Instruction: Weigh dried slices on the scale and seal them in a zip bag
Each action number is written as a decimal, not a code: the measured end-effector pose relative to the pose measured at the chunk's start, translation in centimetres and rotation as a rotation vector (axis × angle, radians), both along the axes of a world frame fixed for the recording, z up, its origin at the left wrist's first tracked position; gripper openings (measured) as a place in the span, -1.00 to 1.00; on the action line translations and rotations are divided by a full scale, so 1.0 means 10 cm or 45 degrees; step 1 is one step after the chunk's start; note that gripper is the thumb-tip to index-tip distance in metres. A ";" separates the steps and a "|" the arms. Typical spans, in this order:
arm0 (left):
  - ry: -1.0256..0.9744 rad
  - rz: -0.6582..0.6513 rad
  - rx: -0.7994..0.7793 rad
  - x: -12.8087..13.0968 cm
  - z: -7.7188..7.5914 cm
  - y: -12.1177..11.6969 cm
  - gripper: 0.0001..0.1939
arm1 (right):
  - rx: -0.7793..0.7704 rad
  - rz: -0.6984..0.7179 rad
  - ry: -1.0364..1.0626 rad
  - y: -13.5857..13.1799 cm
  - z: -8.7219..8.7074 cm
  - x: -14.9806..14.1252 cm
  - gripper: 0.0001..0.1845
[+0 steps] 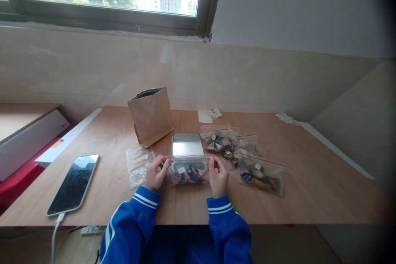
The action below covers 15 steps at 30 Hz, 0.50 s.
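Note:
A clear zip bag (188, 174) with dark and tan dried pieces and a small white label or packet inside hangs between my two hands at the middle of the table. My left hand (156, 172) pinches its upper left corner. At the upper right corner, my right hand (218, 175) pinches the bag in the same way. A red line runs along the top edge between them. Behind the bag stands a small scale with a silver plate (187, 143); its front is seen partly through the plastic. Flat clear bags (137, 169) lie beside my left hand.
Several filled zip bags (261, 173) lie to the right. An upright brown paper pouch (151, 115), its top open, is behind on the left. A phone (73, 185) with a white cable (57, 231) lies at left. Crumpled tissue (213, 113) sits near the wall.

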State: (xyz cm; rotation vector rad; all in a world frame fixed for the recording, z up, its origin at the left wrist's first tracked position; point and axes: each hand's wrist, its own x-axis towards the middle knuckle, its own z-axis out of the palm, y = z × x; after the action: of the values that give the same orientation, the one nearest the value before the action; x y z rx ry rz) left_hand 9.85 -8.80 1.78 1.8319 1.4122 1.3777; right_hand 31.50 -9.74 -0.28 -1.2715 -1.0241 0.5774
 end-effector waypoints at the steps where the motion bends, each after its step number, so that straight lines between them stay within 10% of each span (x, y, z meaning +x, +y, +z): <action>1: 0.004 0.001 0.005 0.00 0.00 0.00 -0.68 | 0.003 -0.006 -0.008 0.00 0.00 0.00 -0.59; 15: -0.186 -0.001 -0.083 0.00 -0.02 -0.02 -0.70 | -0.059 0.195 0.161 0.00 -0.01 -0.03 -0.54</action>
State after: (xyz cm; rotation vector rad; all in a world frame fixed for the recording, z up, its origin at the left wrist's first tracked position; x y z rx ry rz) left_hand 9.85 -9.02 1.60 1.6555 1.3650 1.4175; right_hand 31.23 -9.74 -0.36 -1.1876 -1.0124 0.7932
